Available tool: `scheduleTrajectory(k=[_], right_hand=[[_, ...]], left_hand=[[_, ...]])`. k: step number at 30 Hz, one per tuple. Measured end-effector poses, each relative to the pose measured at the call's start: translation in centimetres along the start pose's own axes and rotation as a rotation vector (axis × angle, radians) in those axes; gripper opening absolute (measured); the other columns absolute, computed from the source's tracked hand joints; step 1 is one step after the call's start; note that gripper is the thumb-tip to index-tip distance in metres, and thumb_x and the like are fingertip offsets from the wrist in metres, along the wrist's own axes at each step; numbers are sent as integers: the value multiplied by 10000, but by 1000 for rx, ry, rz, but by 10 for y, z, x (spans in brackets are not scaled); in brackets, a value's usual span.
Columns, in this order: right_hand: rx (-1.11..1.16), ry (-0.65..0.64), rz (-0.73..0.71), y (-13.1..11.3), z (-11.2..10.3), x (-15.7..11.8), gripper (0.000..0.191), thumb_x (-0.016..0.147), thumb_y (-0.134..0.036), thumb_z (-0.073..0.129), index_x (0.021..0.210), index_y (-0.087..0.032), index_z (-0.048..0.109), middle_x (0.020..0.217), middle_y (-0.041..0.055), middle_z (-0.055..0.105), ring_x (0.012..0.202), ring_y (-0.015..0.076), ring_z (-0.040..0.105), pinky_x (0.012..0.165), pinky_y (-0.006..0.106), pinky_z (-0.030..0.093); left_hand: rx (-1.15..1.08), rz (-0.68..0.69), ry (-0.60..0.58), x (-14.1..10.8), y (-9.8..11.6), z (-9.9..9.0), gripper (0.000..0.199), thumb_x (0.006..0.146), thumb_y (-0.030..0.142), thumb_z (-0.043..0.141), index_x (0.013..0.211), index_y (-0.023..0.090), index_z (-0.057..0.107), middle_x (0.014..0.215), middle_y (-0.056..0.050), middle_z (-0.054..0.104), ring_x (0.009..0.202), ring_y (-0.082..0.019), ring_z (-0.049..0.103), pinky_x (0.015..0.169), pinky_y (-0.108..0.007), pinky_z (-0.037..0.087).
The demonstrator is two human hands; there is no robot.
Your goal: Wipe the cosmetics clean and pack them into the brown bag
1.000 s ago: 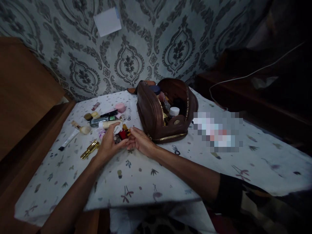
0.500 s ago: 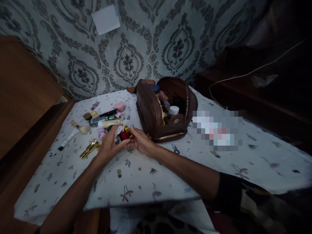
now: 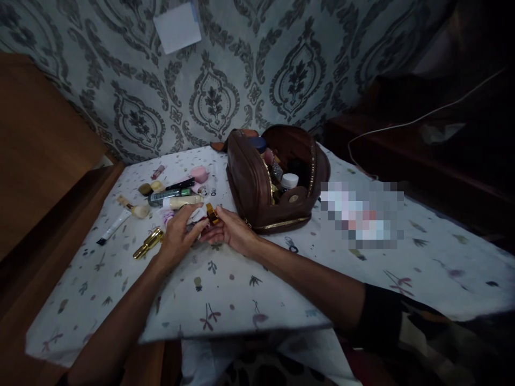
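Between my two hands is a small red container with a gold cap (image 3: 211,213). My right hand (image 3: 235,231) grips it near the cap with thumb and fingers. The fingers of my left hand (image 3: 181,231) close on its red body, which they mostly cover. Something white shows just behind my left fingers. Left of my hands, a gold tube (image 3: 148,244) lies on the patterned cloth. A cream tube (image 3: 183,202) and a dark green bottle (image 3: 163,197) lie just beyond. The brown bag (image 3: 251,187) stands unzipped, holding a white-capped jar (image 3: 289,181) and other cosmetics.
Farther left lie a brush (image 3: 139,210), a white tube with a black cap (image 3: 115,227) and a pink sponge (image 3: 198,173). A blurred-out item (image 3: 362,214) is right of the bag. The wallpapered wall rises behind, and a wooden panel (image 3: 44,145) borders the left.
My fingers have shifted around the red container, and less of its red body shows. The gold cap looks more upright. The view has moved slightly.
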State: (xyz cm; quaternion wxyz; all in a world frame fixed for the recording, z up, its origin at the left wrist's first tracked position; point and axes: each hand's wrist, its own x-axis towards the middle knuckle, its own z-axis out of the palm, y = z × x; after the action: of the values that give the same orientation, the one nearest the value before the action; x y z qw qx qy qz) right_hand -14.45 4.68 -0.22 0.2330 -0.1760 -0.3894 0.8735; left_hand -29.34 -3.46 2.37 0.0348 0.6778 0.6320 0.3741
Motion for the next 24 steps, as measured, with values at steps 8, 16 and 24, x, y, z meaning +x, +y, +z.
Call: scheduleTrajectory(k=[8, 16, 24], right_hand=[[-12, 29, 21, -2, 2, -3, 236, 1066, -318, 295, 991, -194, 482, 594, 15, 697, 542, 153, 717, 474, 182, 516], [-5, -14, 11, -1, -1, -2, 270, 1068, -296, 291, 939, -181, 499, 591, 1, 684, 542, 137, 713, 461, 160, 511], [29, 0, -28, 4, -5, 2, 253, 1045, -359, 396, 926, -180, 531, 656, 6, 697, 566, 121, 700, 507, 176, 534]], left_hand=[[-56, -34, 4, 2, 0, -1, 321, 962, 385, 484, 1164, 169, 606, 1117, -71, 685, 1032, -218, 630, 931, -339, 485], [-32, -26, -3, 2, -8, 5, 554, 800, 437, 714, 1265, 196, 532, 1225, -85, 654, 1129, -265, 615, 984, -399, 478], [-116, -126, -5, 2, 0, 2, 488, 826, 439, 682, 1230, 197, 555, 1147, -53, 685, 1037, -240, 644, 903, -356, 510]])
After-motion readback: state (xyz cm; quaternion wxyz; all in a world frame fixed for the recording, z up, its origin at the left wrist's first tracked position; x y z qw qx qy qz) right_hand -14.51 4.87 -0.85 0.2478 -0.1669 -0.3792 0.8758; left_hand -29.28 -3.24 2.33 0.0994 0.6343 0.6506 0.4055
